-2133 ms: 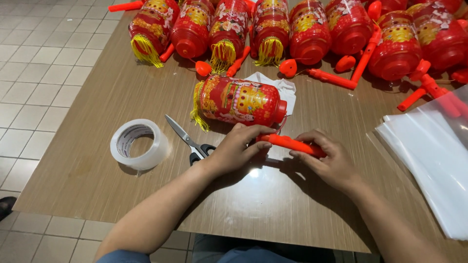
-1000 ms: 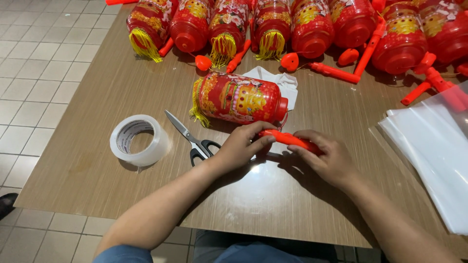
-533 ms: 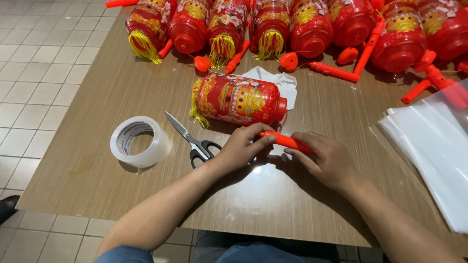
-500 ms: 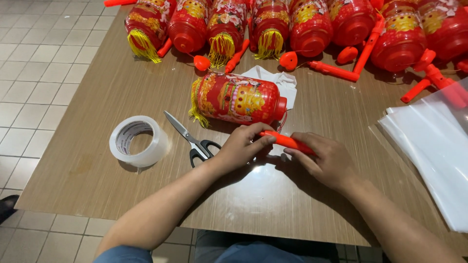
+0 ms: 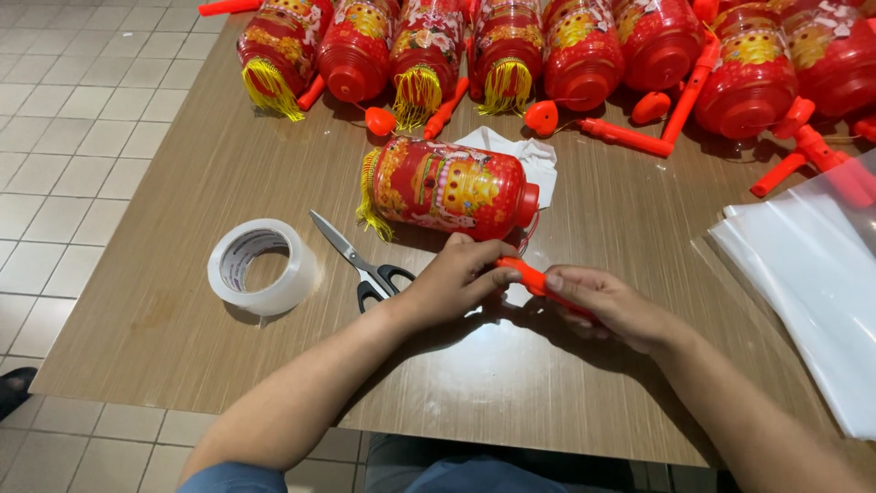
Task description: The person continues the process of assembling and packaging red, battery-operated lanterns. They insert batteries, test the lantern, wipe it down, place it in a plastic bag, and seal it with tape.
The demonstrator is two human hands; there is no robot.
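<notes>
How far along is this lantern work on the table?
Done-looking: a row of red lanterns lies along the far edge. In hand: both hands, left hand and right hand, grip an orange stick beside one lantern. Loose orange sticks remain unattached.

A slim orange-red plastic stick (image 5: 527,276) lies slanted just above the wooden table, gripped at both ends. Just beyond it a red and gold paper lantern (image 5: 452,187) lies on its side, its yellow tassel fringe pointing left.
</notes>
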